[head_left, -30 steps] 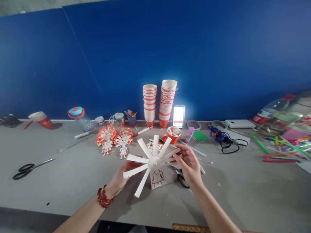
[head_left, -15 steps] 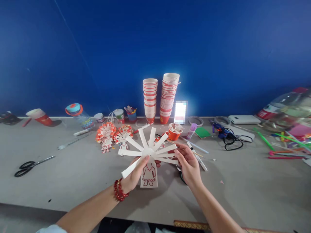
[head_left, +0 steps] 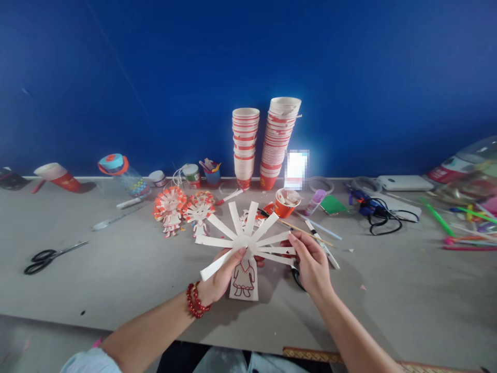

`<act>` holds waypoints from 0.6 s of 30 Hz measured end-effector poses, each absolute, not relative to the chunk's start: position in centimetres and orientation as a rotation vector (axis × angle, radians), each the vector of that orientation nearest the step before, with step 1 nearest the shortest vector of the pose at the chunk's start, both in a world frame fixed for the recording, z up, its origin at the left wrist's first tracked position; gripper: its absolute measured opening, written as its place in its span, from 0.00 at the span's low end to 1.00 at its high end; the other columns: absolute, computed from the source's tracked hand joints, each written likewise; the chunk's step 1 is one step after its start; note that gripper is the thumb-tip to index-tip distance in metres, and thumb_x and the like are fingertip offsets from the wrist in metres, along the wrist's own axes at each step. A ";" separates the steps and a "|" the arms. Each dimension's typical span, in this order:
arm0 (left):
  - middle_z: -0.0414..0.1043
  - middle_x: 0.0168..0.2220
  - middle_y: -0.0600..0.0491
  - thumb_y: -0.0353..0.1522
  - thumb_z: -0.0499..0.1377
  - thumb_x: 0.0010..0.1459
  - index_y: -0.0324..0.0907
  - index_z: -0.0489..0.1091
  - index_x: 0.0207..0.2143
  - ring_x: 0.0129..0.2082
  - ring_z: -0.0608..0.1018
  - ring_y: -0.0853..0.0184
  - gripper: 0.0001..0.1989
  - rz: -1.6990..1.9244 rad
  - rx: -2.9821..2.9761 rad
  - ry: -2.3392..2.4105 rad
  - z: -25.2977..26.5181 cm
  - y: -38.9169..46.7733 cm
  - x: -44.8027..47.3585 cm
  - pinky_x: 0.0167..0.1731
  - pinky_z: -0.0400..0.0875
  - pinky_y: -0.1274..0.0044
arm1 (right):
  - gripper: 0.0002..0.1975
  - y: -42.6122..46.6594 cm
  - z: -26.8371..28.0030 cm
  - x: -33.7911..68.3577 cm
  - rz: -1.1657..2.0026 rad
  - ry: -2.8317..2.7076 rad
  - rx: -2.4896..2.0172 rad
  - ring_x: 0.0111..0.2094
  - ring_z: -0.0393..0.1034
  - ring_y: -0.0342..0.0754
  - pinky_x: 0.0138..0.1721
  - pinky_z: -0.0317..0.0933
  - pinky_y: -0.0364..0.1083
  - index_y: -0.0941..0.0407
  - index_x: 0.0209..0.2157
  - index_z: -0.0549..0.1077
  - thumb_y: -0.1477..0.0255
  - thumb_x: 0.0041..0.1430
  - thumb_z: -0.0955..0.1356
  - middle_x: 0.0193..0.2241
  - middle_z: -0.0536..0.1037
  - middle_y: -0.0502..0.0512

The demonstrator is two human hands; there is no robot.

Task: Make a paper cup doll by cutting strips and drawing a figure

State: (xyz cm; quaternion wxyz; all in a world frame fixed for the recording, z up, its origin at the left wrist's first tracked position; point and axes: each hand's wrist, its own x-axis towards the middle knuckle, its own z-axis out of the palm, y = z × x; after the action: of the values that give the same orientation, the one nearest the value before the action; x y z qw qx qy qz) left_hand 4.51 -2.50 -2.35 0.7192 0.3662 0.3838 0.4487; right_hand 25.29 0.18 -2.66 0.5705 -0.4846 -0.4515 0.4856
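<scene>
A white paper cutout point(head_left: 244, 280) made from a cup has long strips fanning out from a round centre, and a dress figure in dark red outline on its lower flap. My left hand point(head_left: 224, 272) grips it near the centre, thumb on top, fingers behind. With thumb and forefinger, my right hand point(head_left: 310, 259) pinches the end of a strip on the right side. Black-handled scissors point(head_left: 298, 278) lie partly hidden behind my right hand. Beyond the cutout sit finished-looking paper dolls point(head_left: 171, 210) with orange and white curled fringes.
Two tall stacks of paper cups point(head_left: 245, 150) stand by the blue wall. An orange cup point(head_left: 286, 204) holds scraps. Another pair of scissors point(head_left: 54, 256) lies left; a glue gun point(head_left: 367, 206) with black cord lies right, near bottles point(head_left: 454, 168).
The view has shifted slightly, so the things on the table appear displaced. Both hands keep their hold on the cutout, with the right still at the strips' ends.
</scene>
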 end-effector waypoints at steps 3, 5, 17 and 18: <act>0.80 0.40 0.42 0.46 0.61 0.59 0.36 0.75 0.47 0.41 0.82 0.54 0.24 0.982 0.738 0.808 -2.2 -2.8 4.7 0.44 0.77 0.65 | 0.13 0.2 -2.7 25.4 1.093 -1.057 -1.157 0.24 0.66 0.43 0.24 0.63 0.40 0.55 0.32 0.74 0.59 0.58 0.71 0.25 0.74 0.50; 0.80 0.40 0.42 0.46 0.62 0.58 0.37 0.75 0.47 0.41 0.82 0.54 0.23 0.990 0.705 0.805 -2.3 -2.8 4.7 0.43 0.77 0.66 | 0.13 0.1 -2.5 25.5 1.058 -1.039 -1.149 0.23 0.65 0.42 0.23 0.61 0.40 0.55 0.32 0.74 0.60 0.58 0.71 0.25 0.73 0.49; 0.79 0.42 0.43 0.47 0.61 0.59 0.37 0.73 0.50 0.40 0.81 0.56 0.25 1.068 0.759 0.837 -2.4 -2.9 4.8 0.40 0.76 0.70 | 0.20 -0.8 -2.8 24.0 1.320 -1.344 -1.051 0.32 0.76 0.52 0.32 0.69 0.45 0.57 0.37 0.75 0.56 0.51 0.74 0.32 0.81 0.58; 0.79 0.43 0.43 0.47 0.61 0.59 0.38 0.74 0.50 0.41 0.81 0.56 0.25 1.074 0.770 0.869 -2.3 -3.0 4.8 0.42 0.75 0.70 | 0.18 -0.9 -3.0 23.8 1.312 -1.332 -1.064 0.32 0.76 0.52 0.32 0.69 0.45 0.57 0.35 0.75 0.57 0.51 0.74 0.31 0.81 0.58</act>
State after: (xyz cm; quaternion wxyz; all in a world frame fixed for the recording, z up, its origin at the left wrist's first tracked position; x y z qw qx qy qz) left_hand 4.82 -2.96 -2.32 0.7034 0.3461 0.3905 0.4826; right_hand 23.81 -0.90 -2.99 0.4753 -0.4353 -0.5447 0.5366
